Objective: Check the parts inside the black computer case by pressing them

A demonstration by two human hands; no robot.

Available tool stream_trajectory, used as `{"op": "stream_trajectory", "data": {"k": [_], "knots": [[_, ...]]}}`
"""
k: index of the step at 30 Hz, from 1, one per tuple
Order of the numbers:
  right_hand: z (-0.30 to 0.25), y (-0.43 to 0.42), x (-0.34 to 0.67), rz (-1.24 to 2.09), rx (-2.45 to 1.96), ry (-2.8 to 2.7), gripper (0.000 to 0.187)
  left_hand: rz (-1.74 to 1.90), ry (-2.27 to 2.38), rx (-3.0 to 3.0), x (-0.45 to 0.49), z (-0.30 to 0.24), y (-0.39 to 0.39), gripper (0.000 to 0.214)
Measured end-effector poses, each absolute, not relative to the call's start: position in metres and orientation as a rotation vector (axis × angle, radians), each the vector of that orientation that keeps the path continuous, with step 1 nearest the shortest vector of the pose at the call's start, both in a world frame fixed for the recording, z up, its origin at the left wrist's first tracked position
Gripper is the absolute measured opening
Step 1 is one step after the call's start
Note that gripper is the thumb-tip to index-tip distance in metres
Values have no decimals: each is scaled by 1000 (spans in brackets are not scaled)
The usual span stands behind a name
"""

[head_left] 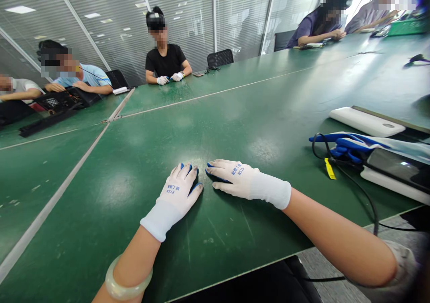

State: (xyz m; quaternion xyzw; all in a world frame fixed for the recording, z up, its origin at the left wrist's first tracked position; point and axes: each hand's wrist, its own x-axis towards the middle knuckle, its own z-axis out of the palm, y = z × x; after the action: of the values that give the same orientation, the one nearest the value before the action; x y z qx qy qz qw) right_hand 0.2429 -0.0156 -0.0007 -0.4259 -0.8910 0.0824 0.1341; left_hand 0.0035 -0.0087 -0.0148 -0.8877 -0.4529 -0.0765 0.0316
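My left hand [178,193] and my right hand [235,180] both wear white gloves with blue fingertips and lie flat, palms down, on the green table [134,168]. Their fingertips nearly meet in front of me. Neither hand holds anything. A pale bangle [126,285] circles my left wrist. The nearest things to my right hand are a pair of blue gloves [349,144] with a black cable [363,193] and a yellow tag [329,168], an arm's reach to the right.
At right lie a white power bank [366,121] and a white device with a dark screen [396,171]. Several people sit around the far edges; one at left works over a black keyboard-like unit [62,101]. Black chairs [220,57] stand along the glass wall.
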Motion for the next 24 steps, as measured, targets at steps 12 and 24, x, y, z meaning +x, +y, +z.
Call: {"op": "stream_trajectory", "data": {"k": [12, 24], "knots": [[0, -16, 243, 219, -1230, -2576, 47, -222, -1426, -2723, 5, -13, -9, 51], [-2, -16, 243, 226, -1238, -2577, 48, -225, -1400, -2701, 5, -15, -8, 51]]}}
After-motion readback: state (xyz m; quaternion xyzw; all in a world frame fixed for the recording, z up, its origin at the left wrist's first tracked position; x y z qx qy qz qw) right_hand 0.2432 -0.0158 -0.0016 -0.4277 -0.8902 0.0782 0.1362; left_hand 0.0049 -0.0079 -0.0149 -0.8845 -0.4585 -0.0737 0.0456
